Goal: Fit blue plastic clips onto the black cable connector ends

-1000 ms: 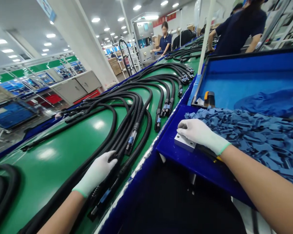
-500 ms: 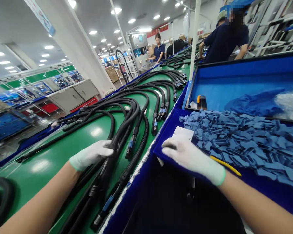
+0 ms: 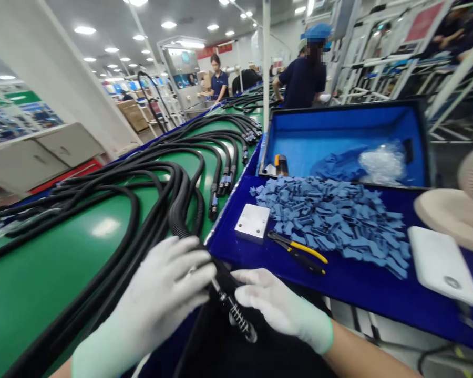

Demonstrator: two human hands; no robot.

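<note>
Left hand [image 3: 153,296] closed round a corrugated black cable [image 3: 179,220], right hand [image 3: 279,307] spread open against its spring-wound end [image 3: 238,315], which is held up clear of the green conveyor belt [image 3: 43,310], exposed for handling, near the blue tray [image 3: 236,262] on the right.

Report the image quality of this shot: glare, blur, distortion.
Head view: wide-angle distortion bends the white pillar; ceiling lights leave glare spots on the green conveyor belt; the gloved left hand and right hand look soft, with their edges slightly blurred.
</note>
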